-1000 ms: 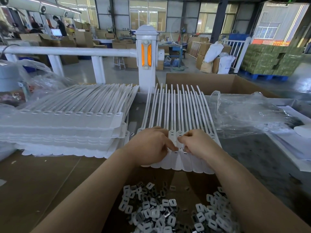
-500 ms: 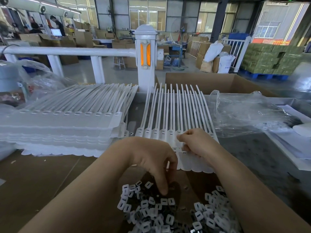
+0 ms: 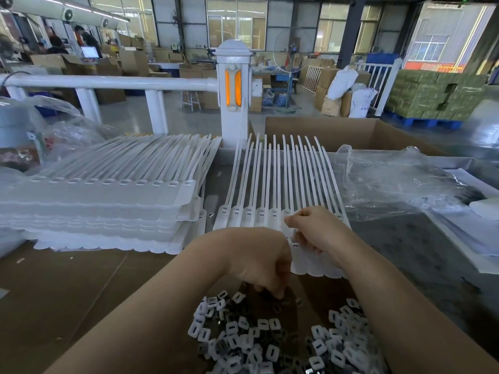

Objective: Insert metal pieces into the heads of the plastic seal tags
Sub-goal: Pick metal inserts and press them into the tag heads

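White plastic is filling most of the frame: a joined strip of white plastic seal tags point(image 3: 272, 184) is lying at centre with its long tails fanning toward the top. The small dark slots showing in the heads at the strip's left end are suggesting those are already fitted, though from here that is a judgement rather than a certainty. The heads under the right hand point(image 3: 318, 233) and beyond it are hidden, so how many are waiting is unclear. A thick stack of more white tag strips point(image 3: 102, 209) is sitting at centre left, and which side of the job it belongs to cannot be told.

The loose heap of small silvery metal pieces with white faces point(image 3: 270, 338) is spreading across the bottom centre on brown cardboard. The left hand point(image 3: 259, 263) is reaching down into the heap's upper edge, fingers curled and fingertips among the pieces; whether one is actually pinched is not visible. The right hand is resting on the strip's heads, curled fingers pinching one head, well apart from the heap.
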